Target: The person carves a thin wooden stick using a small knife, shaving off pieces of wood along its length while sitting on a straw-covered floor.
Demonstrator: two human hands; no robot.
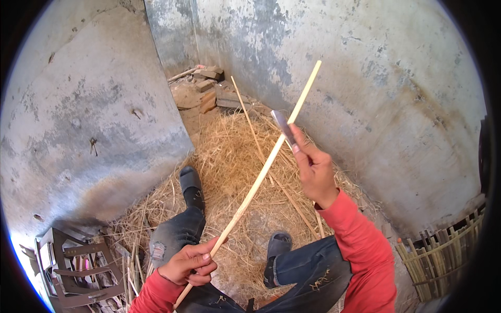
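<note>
Closely clasping, in a curled left grip [190, 264], the lower part of a pale stick [258, 181] slanted over the straw pile [219, 151]; pinching, in a raised right grip [315, 167], a flat metal tool [282, 124] across the stick. Farther out, right of the pile, a slatted, basket-like frame [443, 255], contents unclear.

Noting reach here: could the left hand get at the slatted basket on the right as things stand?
Probably not: the left hand holds the pale strip, and the right arm bars its way to the slatted basket.
</note>
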